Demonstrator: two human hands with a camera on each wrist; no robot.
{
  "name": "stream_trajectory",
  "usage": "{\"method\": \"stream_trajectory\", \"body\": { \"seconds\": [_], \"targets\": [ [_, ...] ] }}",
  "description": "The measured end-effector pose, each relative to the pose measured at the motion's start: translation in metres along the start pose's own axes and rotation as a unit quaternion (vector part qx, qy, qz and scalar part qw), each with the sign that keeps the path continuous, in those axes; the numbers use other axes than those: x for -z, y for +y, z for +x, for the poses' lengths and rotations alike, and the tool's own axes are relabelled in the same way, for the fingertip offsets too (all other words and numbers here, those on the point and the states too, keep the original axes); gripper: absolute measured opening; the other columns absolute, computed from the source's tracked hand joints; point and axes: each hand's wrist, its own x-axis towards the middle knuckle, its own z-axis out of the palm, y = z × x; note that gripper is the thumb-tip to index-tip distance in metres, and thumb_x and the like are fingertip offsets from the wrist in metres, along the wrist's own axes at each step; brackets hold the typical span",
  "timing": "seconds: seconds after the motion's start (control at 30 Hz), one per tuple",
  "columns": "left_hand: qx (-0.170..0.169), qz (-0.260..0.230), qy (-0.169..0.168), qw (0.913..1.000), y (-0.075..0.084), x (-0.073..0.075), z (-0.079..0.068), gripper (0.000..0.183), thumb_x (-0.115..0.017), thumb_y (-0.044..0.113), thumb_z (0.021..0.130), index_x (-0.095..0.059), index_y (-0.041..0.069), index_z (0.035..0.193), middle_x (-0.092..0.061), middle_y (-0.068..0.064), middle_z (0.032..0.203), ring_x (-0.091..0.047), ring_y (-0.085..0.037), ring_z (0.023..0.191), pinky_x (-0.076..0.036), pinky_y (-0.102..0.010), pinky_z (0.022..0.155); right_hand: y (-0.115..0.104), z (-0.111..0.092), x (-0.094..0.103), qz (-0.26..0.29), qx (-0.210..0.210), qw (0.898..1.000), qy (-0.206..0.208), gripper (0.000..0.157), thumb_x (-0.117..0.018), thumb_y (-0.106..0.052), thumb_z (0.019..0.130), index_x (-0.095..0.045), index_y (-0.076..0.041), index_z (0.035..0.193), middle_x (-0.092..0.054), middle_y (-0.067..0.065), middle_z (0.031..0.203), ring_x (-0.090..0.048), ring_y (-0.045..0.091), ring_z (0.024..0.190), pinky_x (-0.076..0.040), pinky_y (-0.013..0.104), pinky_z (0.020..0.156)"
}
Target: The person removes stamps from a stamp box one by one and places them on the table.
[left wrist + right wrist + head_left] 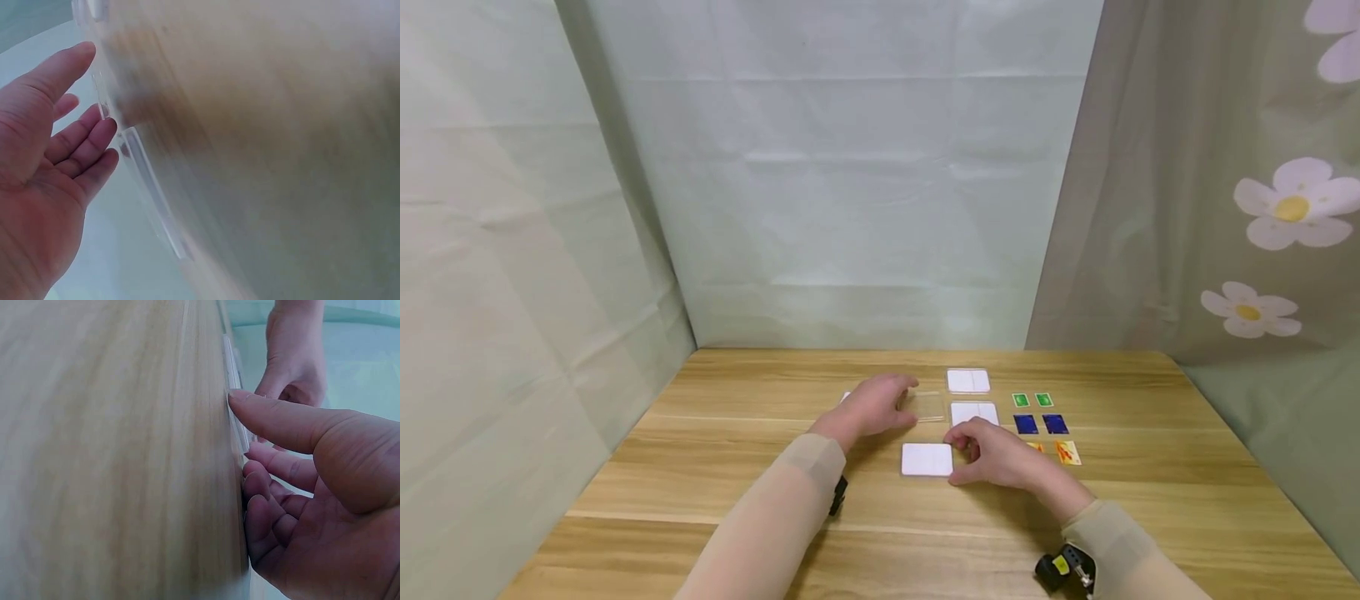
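Observation:
My right hand holds the right end of a white rectangular card, which looks set in a clear holder and lies flat on the table. Its thumb is at the near corner and its index finger at the far corner. Beyond the card, my left hand spreads thumb and fingers around the left end of an unfilled clear plastic holder. In the left wrist view, the left fingers are loosely bent and stand apart from the thumb; whether they touch the holder is unclear.
Two white cards in clear holders, a far one and a nearer one, lie right of the clear holder. Small green, dark blue and orange-yellow cards sit in pairs further right. A white corner shows behind my left hand.

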Motion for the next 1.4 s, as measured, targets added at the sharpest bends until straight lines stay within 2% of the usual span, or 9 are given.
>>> {"method": "stream_trajectory", "body": {
  "seconds": [0.27, 0.63, 1.03, 1.4],
  "targets": [
    [-0.011, -0.014, 0.006, 0.9998, 0.005, 0.006, -0.007, 0.068, -0.085, 0.031, 0.100, -0.057, 0.010, 0.159, -0.072, -0.010, 0.140, -0.068, -0.028, 0.128, -0.052, -0.046, 0.113, -0.001, 0.000, 0.000, 0.002, -0.003, 1.000, -0.001, 0.042, -0.099, -0.015, 0.084, -0.075, -0.011, 0.118, -0.061, 0.001, 0.104, -0.055, 0.020, 0.094, -0.049, 0.034, 0.082],
    [-0.050, -0.017, 0.022, 0.9983, 0.013, 0.011, -0.024, 0.069, -0.086, 0.031, 0.100, -0.057, 0.007, 0.157, -0.073, -0.012, 0.136, -0.069, -0.028, 0.125, -0.056, -0.046, 0.108, -0.001, 0.000, 0.001, 0.000, 0.003, 1.000, -0.004, 0.042, -0.098, -0.015, 0.085, -0.074, -0.009, 0.118, -0.062, 0.001, 0.105, -0.055, 0.020, 0.093, -0.049, 0.033, 0.082],
    [-0.069, -0.025, 0.032, 0.9968, 0.014, 0.010, -0.044, 0.069, -0.087, 0.031, 0.099, -0.058, 0.007, 0.156, -0.074, -0.012, 0.134, -0.069, -0.028, 0.125, -0.054, -0.047, 0.110, -0.002, 0.000, 0.000, 0.004, 0.003, 1.000, 0.000, 0.043, -0.098, -0.015, 0.084, -0.074, -0.008, 0.119, -0.061, 0.002, 0.104, -0.055, 0.020, 0.092, -0.048, 0.032, 0.080],
    [-0.088, -0.017, 0.026, 0.9957, 0.022, 0.007, -0.057, 0.053, -0.089, 0.027, 0.097, -0.069, 0.005, 0.141, -0.073, -0.011, 0.135, -0.067, -0.028, 0.125, -0.054, -0.046, 0.109, -0.005, -0.002, 0.001, 0.005, 0.007, 1.000, 0.000, 0.041, -0.098, -0.014, 0.085, -0.071, -0.008, 0.115, -0.060, 0.003, 0.102, -0.055, 0.021, 0.092, -0.046, 0.032, 0.079]
  ]
}}
